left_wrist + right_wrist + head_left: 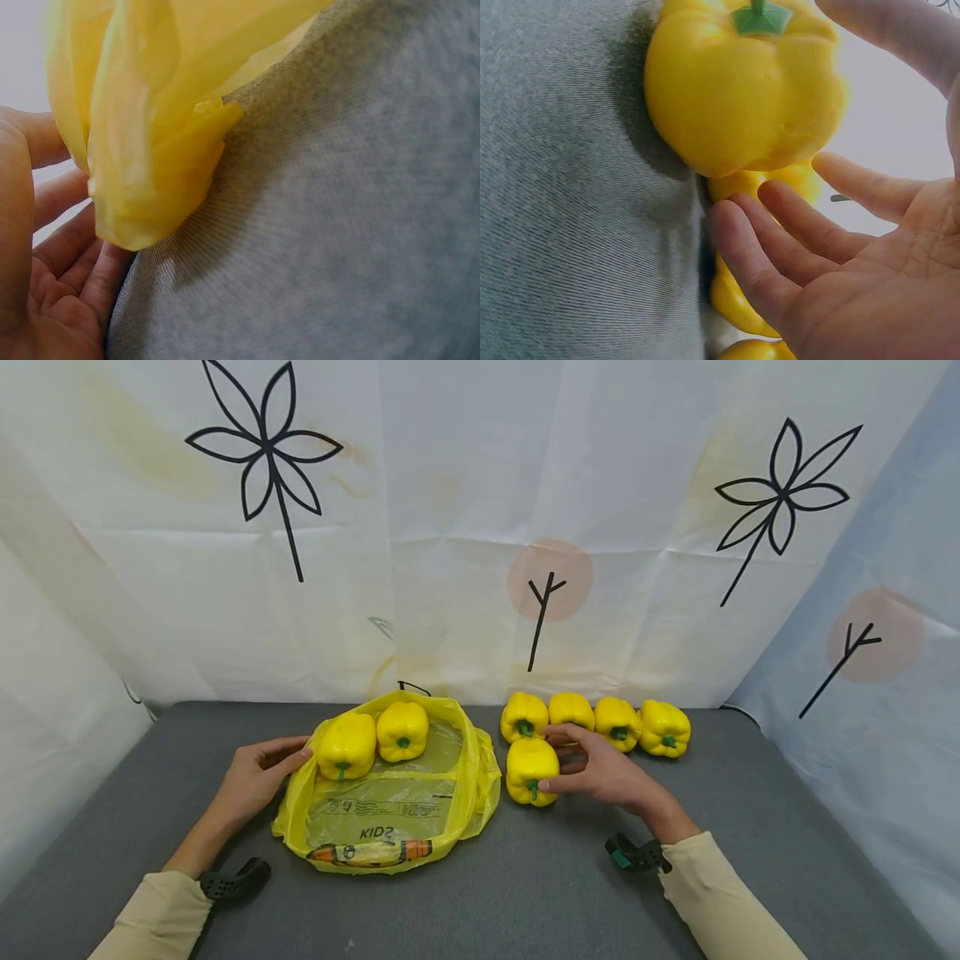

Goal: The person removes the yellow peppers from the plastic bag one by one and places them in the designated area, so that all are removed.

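Note:
A yellow plastic bag lies with its mouth spread wide, two yellow bell peppers inside at its far left. My left hand pinches the bag's left rim between thumb and index finger; in the left wrist view the yellow film hides those fingertips and the other fingers hang loose. Just right of the bag sits another yellow bell pepper, green stem toward me. Around its right side my right hand is spread, thumb near the stem. The right wrist view shows fingers extended, apart from the pepper.
Behind the nearest pepper, a row of several yellow bell peppers stands at the table's far edge. The grey tabletop ends at a white printed curtain. Dark straps hang at both wrists.

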Demonstrator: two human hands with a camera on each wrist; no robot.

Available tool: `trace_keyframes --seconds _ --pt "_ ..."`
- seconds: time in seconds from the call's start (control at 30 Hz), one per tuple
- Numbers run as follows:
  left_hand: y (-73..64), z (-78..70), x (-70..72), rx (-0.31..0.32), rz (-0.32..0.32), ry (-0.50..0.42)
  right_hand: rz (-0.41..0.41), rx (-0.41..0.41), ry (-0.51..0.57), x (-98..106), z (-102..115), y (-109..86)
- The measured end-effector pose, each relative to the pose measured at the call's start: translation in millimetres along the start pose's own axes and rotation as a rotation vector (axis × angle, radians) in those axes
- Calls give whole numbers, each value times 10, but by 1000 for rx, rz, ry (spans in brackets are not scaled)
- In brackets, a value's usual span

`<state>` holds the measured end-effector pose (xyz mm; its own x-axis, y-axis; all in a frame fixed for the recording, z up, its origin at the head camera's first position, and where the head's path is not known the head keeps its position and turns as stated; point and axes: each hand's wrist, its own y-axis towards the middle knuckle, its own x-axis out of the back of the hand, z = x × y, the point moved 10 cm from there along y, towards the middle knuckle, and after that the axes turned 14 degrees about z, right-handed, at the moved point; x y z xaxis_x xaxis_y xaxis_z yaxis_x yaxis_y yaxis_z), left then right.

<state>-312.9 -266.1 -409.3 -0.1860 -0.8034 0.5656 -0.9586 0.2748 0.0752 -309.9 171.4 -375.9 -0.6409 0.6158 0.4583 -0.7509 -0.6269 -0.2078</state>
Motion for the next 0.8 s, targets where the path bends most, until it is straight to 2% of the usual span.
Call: trace_keyframes --seconds 0.47,0.8 --pt "5 25 7 13 4 18 -48 32 -29 125 223 -134" --pt "19 44 -3 33 17 30 -60 45 -55 124 350 -172"
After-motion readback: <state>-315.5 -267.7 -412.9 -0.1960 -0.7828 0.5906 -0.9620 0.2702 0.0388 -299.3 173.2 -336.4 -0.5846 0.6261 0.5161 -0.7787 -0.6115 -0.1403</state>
